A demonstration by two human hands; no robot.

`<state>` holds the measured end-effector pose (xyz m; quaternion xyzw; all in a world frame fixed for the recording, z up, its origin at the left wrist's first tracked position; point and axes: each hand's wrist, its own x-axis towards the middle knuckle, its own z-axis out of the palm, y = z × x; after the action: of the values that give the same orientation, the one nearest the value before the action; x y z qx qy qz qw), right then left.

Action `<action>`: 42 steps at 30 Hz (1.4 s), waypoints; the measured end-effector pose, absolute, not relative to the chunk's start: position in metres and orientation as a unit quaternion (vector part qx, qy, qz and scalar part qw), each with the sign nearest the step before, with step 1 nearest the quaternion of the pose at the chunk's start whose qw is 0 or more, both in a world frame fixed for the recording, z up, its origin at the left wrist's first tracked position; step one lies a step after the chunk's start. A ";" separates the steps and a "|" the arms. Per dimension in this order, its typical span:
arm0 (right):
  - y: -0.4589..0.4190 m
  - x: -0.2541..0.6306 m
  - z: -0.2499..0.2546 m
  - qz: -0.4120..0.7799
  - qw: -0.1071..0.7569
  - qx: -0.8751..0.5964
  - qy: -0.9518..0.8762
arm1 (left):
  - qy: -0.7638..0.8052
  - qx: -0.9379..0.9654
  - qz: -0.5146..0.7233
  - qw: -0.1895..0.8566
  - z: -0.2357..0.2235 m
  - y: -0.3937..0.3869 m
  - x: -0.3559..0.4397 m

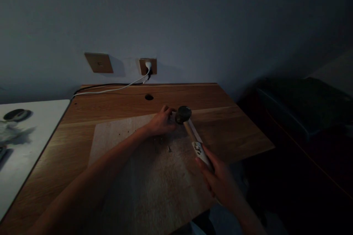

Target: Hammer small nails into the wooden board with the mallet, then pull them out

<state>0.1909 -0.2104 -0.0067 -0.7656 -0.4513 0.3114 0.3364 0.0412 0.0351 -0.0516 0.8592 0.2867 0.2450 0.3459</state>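
My right hand (pixel 217 176) is wrapped round the pale grip of a mallet (pixel 183 113) with a dark, round head and a wooden handle. The head hovers over the far part of a pale wooden board (pixel 149 191), right beside the fingertips of my left hand (pixel 162 122). The left fingers are drawn together at the board; what they pinch, if anything, is hidden by the hand and the mallet head. On the board just nearer to me lies a small screw or nail (pixel 169 149), with several more dim metal pieces (pixel 157 142) to its left.
The board rests on a wooden table (pixel 231 121) against the wall. A wall socket (pixel 148 67) holds plugs, and black and white cables (pixel 110 90) run along the table's back edge. A white surface (pixel 33 147) with a dark round object (pixel 17 115) stands at left.
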 end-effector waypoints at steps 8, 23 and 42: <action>-0.218 0.194 -0.024 0.325 0.327 -0.786 -0.411 | 0.258 0.903 0.166 0.299 -0.019 0.046 0.016; -0.219 0.197 -0.029 0.311 0.335 -0.782 -0.423 | 0.256 0.926 0.092 0.262 -0.003 0.033 0.009; -0.219 0.195 -0.025 0.353 0.345 -0.776 -0.391 | 0.282 0.870 0.219 0.340 -0.036 0.048 0.004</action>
<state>0.1948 -0.2188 -0.0251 -0.7763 -0.3914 0.3534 0.3454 0.0041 0.0475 -0.0362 0.8699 0.2819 0.2192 0.3402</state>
